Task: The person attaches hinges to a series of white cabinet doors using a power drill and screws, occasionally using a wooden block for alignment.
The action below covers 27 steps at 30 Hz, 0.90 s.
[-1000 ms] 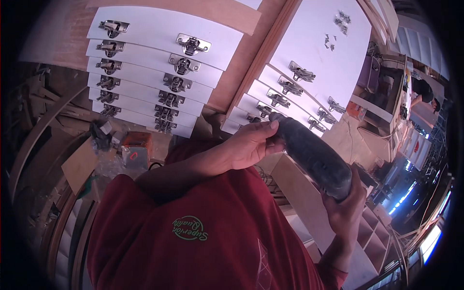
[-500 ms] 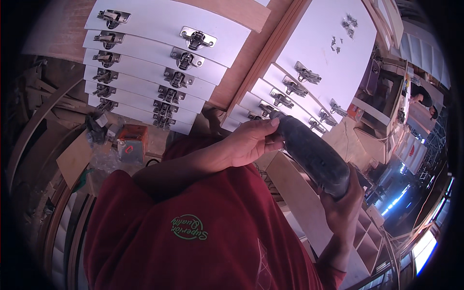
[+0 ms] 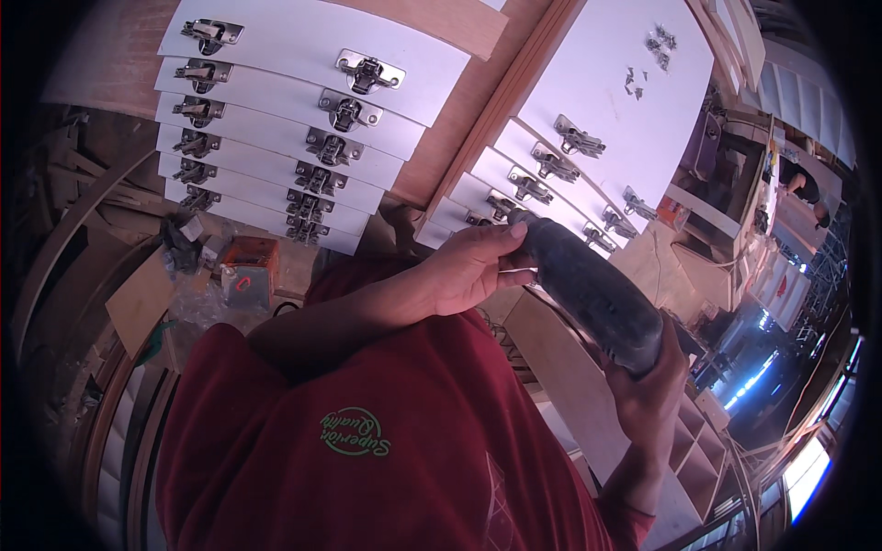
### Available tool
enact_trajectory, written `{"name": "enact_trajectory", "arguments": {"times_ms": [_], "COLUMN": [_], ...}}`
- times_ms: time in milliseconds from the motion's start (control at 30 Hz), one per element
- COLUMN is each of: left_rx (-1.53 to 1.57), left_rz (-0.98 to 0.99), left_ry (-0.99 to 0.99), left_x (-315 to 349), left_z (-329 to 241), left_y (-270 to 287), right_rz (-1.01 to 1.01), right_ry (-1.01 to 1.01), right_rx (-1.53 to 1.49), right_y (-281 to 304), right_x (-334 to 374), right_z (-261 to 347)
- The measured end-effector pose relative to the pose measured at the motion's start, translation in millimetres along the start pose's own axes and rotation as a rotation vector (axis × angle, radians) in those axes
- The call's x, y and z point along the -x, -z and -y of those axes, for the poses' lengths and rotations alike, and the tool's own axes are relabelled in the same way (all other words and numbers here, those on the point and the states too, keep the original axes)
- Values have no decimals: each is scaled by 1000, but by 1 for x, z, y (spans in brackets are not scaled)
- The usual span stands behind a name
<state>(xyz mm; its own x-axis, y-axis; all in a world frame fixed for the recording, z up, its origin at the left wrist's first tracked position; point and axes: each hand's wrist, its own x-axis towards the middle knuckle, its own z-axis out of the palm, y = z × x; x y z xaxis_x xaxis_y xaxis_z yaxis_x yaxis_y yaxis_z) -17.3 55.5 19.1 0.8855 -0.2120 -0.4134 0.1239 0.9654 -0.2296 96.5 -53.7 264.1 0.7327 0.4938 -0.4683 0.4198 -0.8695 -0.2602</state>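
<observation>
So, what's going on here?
A person in a red shirt is holding a dark handheld tool in both hands: the left hand is at its narrow end, and the right hand grips its thick end. Ahead are two stepped stacks of white panels bearing metal hinges. Small metal pieces lie loose on the top panel of the right stack.

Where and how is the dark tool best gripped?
Probably around the middle of the tool, from above: its long, rounded body slants with that stretch uncovered, while the left hand holds the narrower far end and the right hand cups the near end.
</observation>
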Motion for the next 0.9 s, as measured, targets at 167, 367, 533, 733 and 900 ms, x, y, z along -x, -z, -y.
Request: {"name": "enact_trajectory", "arguments": {"times_ms": [167,367,533,733,900], "left_rx": [-805,-1798,-1743,-1591,-1575], "left_rz": [-290,-310,-295,-258,-261], "left_ry": [-230,-829,-744,-686,-711], "left_x": [21,3,-2,-9,-11], "left_z": [-21,-31,-35,-41,-40], "left_y": [0,30,30,32,34], "right_rz": [33,27,30,27,19], "right_ry": [-6,-5,-10,-32,-44], "right_rx": [8,20,42,-16,-11], "right_y": [3,5,5,6,4], "right_x": [-1,-3,-4,-2,-3], "right_z": [1,3,3,1,0]}}
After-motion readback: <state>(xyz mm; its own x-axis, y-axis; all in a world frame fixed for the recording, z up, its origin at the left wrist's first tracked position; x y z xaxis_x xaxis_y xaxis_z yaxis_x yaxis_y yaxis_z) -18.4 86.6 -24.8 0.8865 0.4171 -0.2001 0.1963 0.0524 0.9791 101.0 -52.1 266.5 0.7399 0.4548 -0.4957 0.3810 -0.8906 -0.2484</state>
